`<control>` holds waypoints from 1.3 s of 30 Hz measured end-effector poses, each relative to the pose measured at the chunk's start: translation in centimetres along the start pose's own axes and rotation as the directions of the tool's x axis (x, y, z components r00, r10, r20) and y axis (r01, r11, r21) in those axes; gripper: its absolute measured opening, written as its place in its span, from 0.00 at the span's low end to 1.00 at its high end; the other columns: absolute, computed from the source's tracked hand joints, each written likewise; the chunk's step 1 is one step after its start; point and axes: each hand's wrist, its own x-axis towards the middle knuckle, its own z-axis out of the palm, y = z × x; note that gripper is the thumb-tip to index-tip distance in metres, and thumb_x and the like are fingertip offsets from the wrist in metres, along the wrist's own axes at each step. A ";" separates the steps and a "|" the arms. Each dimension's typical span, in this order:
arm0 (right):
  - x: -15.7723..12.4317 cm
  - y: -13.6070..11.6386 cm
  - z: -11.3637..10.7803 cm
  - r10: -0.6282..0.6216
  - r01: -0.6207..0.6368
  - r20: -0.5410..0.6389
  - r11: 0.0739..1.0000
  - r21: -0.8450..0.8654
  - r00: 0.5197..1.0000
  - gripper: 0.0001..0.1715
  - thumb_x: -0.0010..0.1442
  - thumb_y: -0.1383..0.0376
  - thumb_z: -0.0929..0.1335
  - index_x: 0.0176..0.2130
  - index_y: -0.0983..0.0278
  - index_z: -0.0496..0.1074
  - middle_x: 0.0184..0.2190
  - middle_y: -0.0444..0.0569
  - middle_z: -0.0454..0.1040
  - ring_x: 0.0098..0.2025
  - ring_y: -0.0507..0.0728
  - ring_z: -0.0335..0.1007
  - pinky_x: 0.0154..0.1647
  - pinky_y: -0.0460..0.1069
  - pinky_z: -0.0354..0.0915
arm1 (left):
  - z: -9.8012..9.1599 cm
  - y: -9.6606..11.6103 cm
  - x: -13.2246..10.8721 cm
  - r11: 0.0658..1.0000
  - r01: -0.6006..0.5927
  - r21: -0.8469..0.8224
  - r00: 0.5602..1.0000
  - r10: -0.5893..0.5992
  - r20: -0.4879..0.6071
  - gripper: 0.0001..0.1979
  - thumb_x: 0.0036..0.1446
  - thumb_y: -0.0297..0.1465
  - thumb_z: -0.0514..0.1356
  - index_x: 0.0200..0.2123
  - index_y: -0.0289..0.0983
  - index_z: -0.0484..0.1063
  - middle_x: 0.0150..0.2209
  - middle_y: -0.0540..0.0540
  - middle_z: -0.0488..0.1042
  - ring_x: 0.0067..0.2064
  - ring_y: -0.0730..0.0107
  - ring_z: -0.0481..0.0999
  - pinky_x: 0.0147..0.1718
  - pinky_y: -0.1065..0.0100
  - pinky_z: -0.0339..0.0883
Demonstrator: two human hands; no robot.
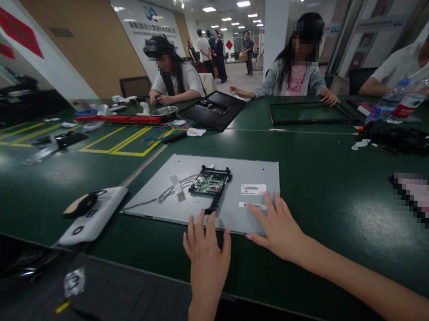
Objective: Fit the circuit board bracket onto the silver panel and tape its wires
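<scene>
A flat grey metal display panel (156, 176) lies on the green table in front of me. On it sits a green circuit board (209, 183) in a black plastic bracket (215, 203), with grey cables (166, 195) taped down to its left. My left hand (208, 246) is at the panel's near edge, fingers spread, fingertips by the bracket's lower end; whether they touch it I cannot tell. My right hand (283, 226) rests with spread fingers on the panel's near right corner, beside two white labels (253, 189).
A white device (96, 219) with a dark item on it stands at the left. Across the table are a black back cover (213, 108), a black frame (310, 122) under a co-worker's hand, a metal bowl (165, 112), bottles (388, 100) and a black bundle (399, 136).
</scene>
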 end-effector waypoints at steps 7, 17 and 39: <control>1.4 -0.5 0.4 -0.055 0.056 -0.034 0.998 0.030 0.998 0.47 0.61 0.42 0.64 0.70 0.60 0.53 0.73 0.60 0.37 0.72 0.78 0.24 0.68 0.68 0.36 | 0.0 0.0 0.1 1.000 0.004 -0.018 1.000 -0.004 0.011 0.21 0.65 0.36 0.53 0.58 0.34 0.65 0.63 0.33 0.63 0.68 0.41 0.52 0.60 0.37 0.52; 2.4 -1.0 0.9 -0.111 0.113 -0.063 0.993 0.035 0.992 0.47 0.61 0.45 0.65 0.69 0.66 0.54 0.73 0.64 0.38 0.72 0.75 0.26 0.69 0.65 0.38 | 0.1 -0.4 0.0 0.990 -0.066 -0.123 0.997 0.061 -0.041 0.19 0.65 0.33 0.54 0.58 0.37 0.65 0.63 0.36 0.63 0.69 0.47 0.52 0.63 0.43 0.53; 1.9 -0.8 0.6 -0.154 0.157 -0.076 0.987 0.036 0.985 0.46 0.65 0.41 0.56 0.70 0.64 0.52 0.73 0.59 0.42 0.73 0.72 0.31 0.70 0.66 0.34 | -1.5 -3.3 10.7 0.918 -0.221 0.331 0.934 0.102 0.341 0.14 0.63 0.35 0.52 0.40 0.35 0.75 0.40 0.39 0.76 0.42 0.56 0.76 0.39 0.63 0.68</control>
